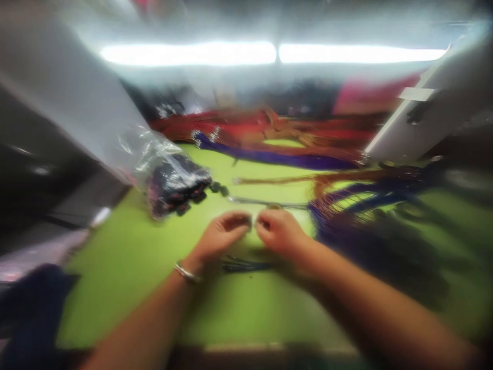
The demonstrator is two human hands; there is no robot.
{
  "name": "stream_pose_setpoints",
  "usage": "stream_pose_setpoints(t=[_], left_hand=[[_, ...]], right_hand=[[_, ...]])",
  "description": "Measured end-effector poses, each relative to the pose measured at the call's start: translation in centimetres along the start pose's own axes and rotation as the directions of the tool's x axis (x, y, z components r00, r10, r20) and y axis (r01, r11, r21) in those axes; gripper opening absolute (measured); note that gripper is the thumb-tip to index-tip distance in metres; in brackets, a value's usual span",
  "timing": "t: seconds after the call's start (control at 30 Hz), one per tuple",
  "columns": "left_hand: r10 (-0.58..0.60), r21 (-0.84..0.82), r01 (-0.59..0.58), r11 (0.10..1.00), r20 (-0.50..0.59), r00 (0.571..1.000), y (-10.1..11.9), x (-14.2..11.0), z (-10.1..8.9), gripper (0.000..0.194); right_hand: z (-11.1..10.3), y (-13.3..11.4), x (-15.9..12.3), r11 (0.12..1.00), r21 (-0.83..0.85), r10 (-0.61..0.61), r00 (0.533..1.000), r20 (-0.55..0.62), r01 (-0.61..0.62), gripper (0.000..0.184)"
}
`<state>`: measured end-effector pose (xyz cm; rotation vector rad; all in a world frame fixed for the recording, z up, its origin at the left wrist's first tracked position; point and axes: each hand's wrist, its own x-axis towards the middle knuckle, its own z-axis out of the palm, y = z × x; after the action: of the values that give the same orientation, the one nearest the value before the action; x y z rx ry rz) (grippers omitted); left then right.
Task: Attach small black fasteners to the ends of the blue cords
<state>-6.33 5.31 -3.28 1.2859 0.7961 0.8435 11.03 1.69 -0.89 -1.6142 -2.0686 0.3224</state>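
My left hand (225, 232), with a metal bangle (187, 272) at its wrist, pinches a small dark piece (248, 222), perhaps a connector, though blur hides its kind. Just to its right, my right hand (280, 228) is closed in a pinch; whatever its fingertips hold cannot be made out. A narrow gap separates the two sets of fingertips, over a green tabletop (127, 288). Below the hands lies a short bundle of dark wires (246, 266). Beyond them stretch a thin grey wire bundle (269, 202) and an orange-brown one (277, 180).
A clear plastic bag (175, 174) of black connectors lies open at left, several loose pieces (215, 188) by its mouth. Red wires (231, 123) and a purple bundle (277, 156) run along the back. Tangled blue wires (346, 221) cover the right. Pale panels (88, 103) flank the table under tube lights (192, 54).
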Motion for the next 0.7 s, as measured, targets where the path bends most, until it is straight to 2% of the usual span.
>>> stream_pose_setpoints(t=[0.1, 0.17, 0.23, 0.33, 0.4, 0.47, 0.7], left_hand=[[-0.024, 0.007, 0.023, 1.0, 0.01, 1.0, 0.01, 0.0, 0.27, 0.03], [-0.067, -0.054, 0.067, 0.996, 0.003, 0.998, 0.02, -0.02, 0.52, 0.031], [-0.114, -0.138, 0.111, 0.984, -0.015, 0.993, 0.07, -0.08, 0.73, 0.032], [-0.161, -0.23, 0.15, 0.962, -0.032, 0.986, 0.16, -0.21, 0.82, 0.032], [-0.169, -0.246, 0.156, 0.957, -0.032, 0.985, 0.17, -0.27, 0.75, 0.032], [-0.161, -0.228, 0.15, 0.962, -0.029, 0.987, 0.11, -0.28, 0.68, 0.032], [-0.111, -0.112, 0.105, 0.988, -0.045, 0.993, -0.35, -0.01, 0.83, 0.032]], right_hand=[[0.37, 0.11, -0.08, 0.993, -0.09, -0.077, 0.997, -0.003, 0.076, 0.016], [0.51, 0.17, -0.09, 0.991, -0.074, -0.113, 0.994, -0.012, 0.112, 0.016], [0.47, 0.23, -0.01, 0.995, 0.037, -0.087, 0.995, -0.049, 0.089, 0.017], [0.25, 0.27, 0.17, 0.973, 0.232, 0.017, 0.996, -0.088, 0.004, 0.016], [0.18, 0.29, 0.23, 0.959, 0.284, 0.052, 0.994, -0.098, -0.022, 0.015], [0.23, 0.31, 0.19, 0.965, 0.261, 0.051, 0.993, -0.105, -0.022, 0.015], [0.84, 0.32, -0.06, 0.999, -0.025, -0.027, 0.997, -0.067, 0.025, 0.018]])
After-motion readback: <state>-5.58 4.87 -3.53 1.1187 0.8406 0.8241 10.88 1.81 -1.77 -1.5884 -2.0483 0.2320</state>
